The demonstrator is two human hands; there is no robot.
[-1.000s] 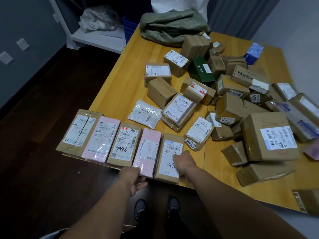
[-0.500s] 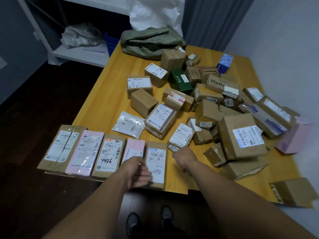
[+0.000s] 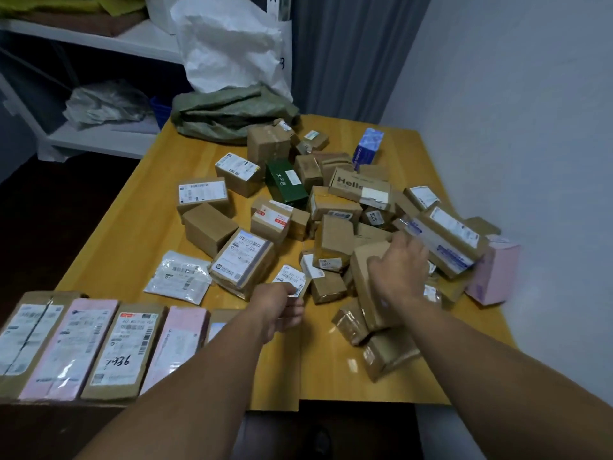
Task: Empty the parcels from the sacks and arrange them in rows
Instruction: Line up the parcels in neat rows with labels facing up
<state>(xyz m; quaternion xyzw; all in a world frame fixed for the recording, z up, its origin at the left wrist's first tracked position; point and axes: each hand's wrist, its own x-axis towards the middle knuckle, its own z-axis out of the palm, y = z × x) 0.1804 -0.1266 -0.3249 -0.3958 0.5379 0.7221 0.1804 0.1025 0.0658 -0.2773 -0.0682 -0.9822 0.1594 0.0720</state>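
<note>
Looking down from my head, my right hand (image 3: 398, 270) grips a large brown box (image 3: 366, 293) at the near side of the heap. My palm is on its top edge and my thumb is spread on the face towards me, and the box is tilted up on end. My left hand (image 3: 278, 307) is stretched out with the fingers curled, right against a small labelled parcel (image 3: 290, 279). I cannot tell whether I am holding that parcel or only touching it.

Along the near left edge of the desk (image 3: 132, 244) a row of flat parcels lies side by side, touching:
- a brown one (image 3: 26, 336);
- a pink one (image 3: 69, 346);
- a brown one marked 1936 (image 3: 126, 346);
- another pink one (image 3: 179, 340);
- one more (image 3: 220, 318), mostly hidden under my left forearm.

The rest of the parcels are a loose heap over the middle and right of the desk. Among the brown cartons are a dark green box (image 3: 285, 182), a blue box (image 3: 368, 147) standing at the far side and a pink box (image 3: 494, 273) close to the wall. A white plastic mailer (image 3: 179, 277) lies flat between the row and the heap.

At the far edge of the desk a green sack (image 3: 232, 114) lies crumpled, with a white sack (image 3: 232, 44) upright behind it. A white shelf (image 3: 99, 137) is to the left.
</note>
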